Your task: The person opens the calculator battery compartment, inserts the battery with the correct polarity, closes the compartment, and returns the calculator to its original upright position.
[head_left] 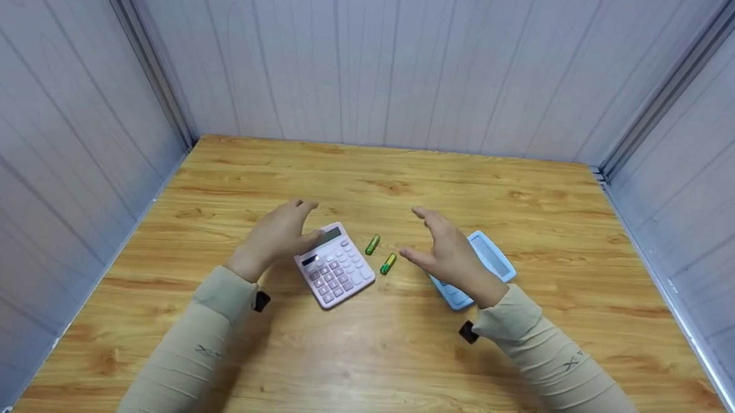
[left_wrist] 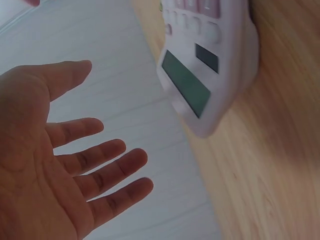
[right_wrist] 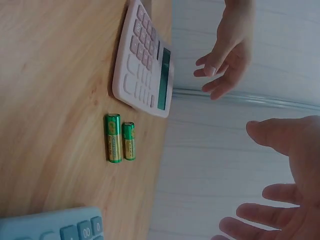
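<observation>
A pink calculator lies face up on the wooden table, tilted, left of centre. Above its upper left part hovers my left hand, fingers spread and holding nothing; in the left wrist view the palm and all the fingers show apart from the calculator. My right hand hovers over a blue calculator, partly hiding it, with thumb and fingers extended around nothing. Between the two calculators lie two green and gold batteries, one battery farther back and another battery nearer. In the right wrist view they lie side by side.
The wooden table reaches back to a white panelled wall. Similar panels stand on its left and right sides. A small dark device is at each wrist, by the sleeve cuffs.
</observation>
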A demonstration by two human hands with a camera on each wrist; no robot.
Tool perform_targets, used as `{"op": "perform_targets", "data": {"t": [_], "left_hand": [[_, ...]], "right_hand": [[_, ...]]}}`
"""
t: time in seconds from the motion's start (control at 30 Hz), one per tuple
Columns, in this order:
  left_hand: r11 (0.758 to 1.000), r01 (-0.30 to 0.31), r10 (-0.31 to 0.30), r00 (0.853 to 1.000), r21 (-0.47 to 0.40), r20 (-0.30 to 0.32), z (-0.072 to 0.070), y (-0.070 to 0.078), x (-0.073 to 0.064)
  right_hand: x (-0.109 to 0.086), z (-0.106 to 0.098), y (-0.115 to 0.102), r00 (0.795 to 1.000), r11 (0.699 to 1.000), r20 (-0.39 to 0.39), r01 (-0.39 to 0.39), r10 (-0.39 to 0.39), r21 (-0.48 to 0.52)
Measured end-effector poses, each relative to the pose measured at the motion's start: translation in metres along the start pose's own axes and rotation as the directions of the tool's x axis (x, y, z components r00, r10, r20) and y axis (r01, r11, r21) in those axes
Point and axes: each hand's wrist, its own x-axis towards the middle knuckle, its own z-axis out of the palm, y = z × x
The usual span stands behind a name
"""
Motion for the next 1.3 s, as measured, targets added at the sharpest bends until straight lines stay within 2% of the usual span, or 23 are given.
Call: {"op": "perform_targets", "data": {"t": [0.27,0.47,0.63,0.87,1.13,1.3], "left_hand": [[1.000,0.019,-0.019,0.999,-0.003,0.047,0.001,-0.012,-0.002],[1.000,0.001,0.000,0.998,-0.010,0.064,0.002,-0.022,-0.004],[0.999,0.020,-0.017,0.996,-0.034,0.086,0.003,-0.030,-0.006],[0.995,0.049,-0.038,0.990,-0.081,0.137,0.008,-0.038,-0.010],[0.985,0.057,-0.029,0.985,-0.163,0.170,0.015,-0.043,-0.012],[0.974,0.062,-0.021,0.983,-0.216,0.185,0.019,-0.045,-0.012]], "right_hand": [[0.000,0.021,-0.001,0.992,0.975,0.092,-0.106,0.090,0.193],[0.002,0.037,-0.005,0.981,0.961,0.142,-0.159,0.129,0.227],[0.004,0.051,-0.006,0.975,0.953,0.179,-0.176,0.134,0.245],[0.005,0.068,-0.011,0.970,0.959,0.209,-0.169,0.121,0.227],[0.007,0.085,-0.015,0.945,0.960,0.265,-0.238,0.193,0.149],[0.007,0.095,-0.015,0.946,0.969,0.271,-0.216,0.177,0.121]]}}
